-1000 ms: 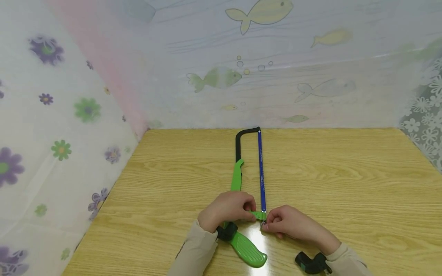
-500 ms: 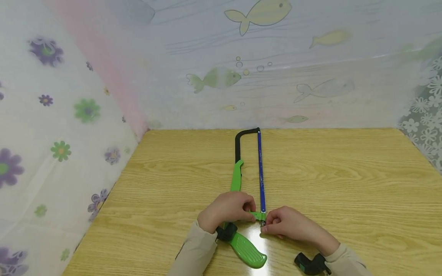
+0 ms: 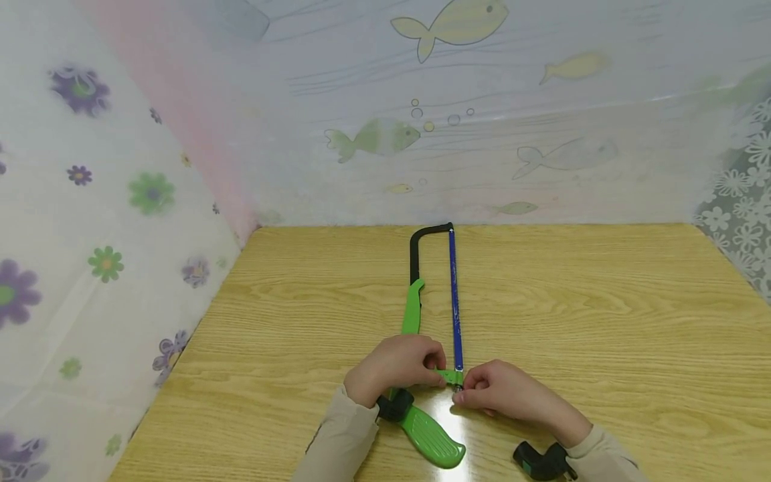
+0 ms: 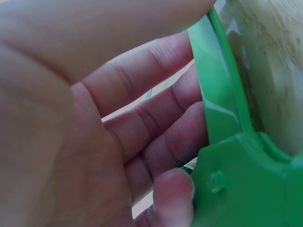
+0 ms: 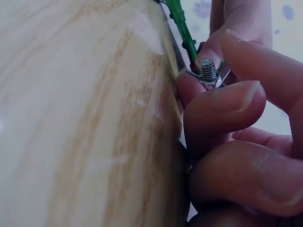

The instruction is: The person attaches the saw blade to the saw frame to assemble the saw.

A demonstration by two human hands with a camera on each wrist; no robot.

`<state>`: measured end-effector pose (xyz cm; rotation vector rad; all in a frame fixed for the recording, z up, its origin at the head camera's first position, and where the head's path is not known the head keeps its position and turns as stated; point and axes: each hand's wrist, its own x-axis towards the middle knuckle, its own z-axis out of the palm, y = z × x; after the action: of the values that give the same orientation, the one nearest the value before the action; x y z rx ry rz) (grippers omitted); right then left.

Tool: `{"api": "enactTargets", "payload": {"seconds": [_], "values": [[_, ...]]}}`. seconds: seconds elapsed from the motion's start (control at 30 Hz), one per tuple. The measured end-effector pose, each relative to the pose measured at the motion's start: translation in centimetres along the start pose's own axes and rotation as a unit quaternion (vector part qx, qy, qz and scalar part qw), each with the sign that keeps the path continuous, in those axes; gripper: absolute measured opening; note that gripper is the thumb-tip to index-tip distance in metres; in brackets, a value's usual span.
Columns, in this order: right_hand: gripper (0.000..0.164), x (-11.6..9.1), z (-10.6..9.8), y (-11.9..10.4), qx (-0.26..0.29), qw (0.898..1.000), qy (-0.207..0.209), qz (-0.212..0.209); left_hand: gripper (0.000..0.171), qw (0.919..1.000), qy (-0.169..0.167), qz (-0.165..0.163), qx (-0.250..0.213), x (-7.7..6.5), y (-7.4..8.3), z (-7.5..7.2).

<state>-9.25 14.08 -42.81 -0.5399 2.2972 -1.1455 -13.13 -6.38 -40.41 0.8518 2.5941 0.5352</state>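
A hacksaw lies on the table, its green handle (image 3: 434,438) toward me and its black front frame (image 3: 415,258) pointing away. The blue blade (image 3: 456,301) runs along its right side. My left hand (image 3: 397,361) grips the green frame (image 4: 220,90), fingers curled against it in the left wrist view. At the near end of the blade, my right hand (image 3: 512,391) has thumb and fingertips at a metal wing nut (image 5: 218,74). The threaded bolt end (image 5: 207,68) sticks out of the nut toward the right wrist camera. The thumb partly covers the nut in the head view.
The wood-grain table (image 3: 602,301) meets a fish-print sheet (image 3: 470,161) at its far edge. A flower-print sheet (image 3: 120,221) borders the left side. Black devices sit at both wrists, the right one (image 3: 542,460) close over the table.
The right thumb and fingertips shift slightly around the wing nut; half a second ago more of the metal showed, and now the thumb covers more. The left hand and hacksaw stay nearly still.
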Motion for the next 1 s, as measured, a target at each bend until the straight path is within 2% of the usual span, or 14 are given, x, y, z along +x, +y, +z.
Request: {"api": "enactTargets", "payload": {"seconds": [0.27,0.5,1.0], "values": [[0.038,0.03,-0.04,-0.08,-0.008,1.0,0.002,0.005,0.015,1.0,0.0,0.0,-0.002,-0.04,0.04,-0.04],[0.035,-0.1,-0.2,-0.07,0.017,1.0,-0.015,-0.002,0.015,1.0,0.001,-0.001,-0.003,-0.11,0.07,0.0],[0.017,-0.2,-0.38,0.26,0.041,0.998,-0.033,-0.024,0.015,1.0,-0.001,0.002,-0.003,-0.04,-0.04,0.08]]}}
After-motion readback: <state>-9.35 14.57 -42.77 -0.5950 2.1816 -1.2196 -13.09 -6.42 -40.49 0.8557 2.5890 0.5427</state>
